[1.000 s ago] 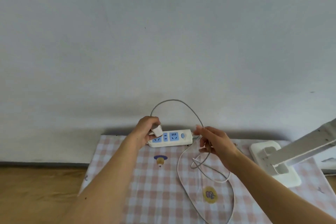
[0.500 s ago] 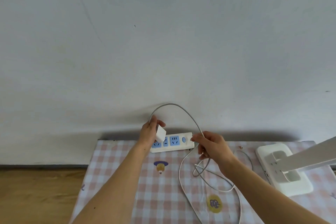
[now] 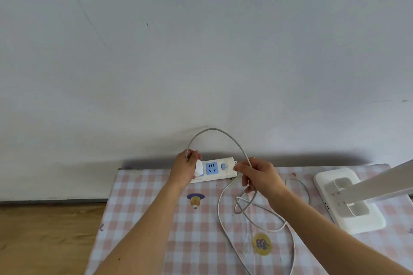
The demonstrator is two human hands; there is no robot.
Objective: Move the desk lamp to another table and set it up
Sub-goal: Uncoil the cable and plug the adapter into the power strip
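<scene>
A white desk lamp [image 3: 348, 203] stands at the table's right side, its arm leaning out of view to the right. My left hand [image 3: 184, 168] grips the lamp's white plug adapter [image 3: 199, 168] and holds it against the left socket of a white power strip [image 3: 220, 169] by the wall. The grey lamp cable [image 3: 214, 129] arches from the adapter over to my right hand [image 3: 257, 177], which holds the strip's right end with its fingers curled round it; the cable passes through this hand. Loose cable loops lie on the cloth.
The table carries a pink and white checked cloth [image 3: 145, 207] with small printed figures. A grey wall [image 3: 201, 51] rises right behind the table. Wooden floor [image 3: 44, 234] shows to the left. The strip's white cord [image 3: 223, 219] runs toward the front edge.
My left hand has brought the adapter down from above the strip onto its left socket. My right hand has stayed at the strip's right end. The view has shifted a little.
</scene>
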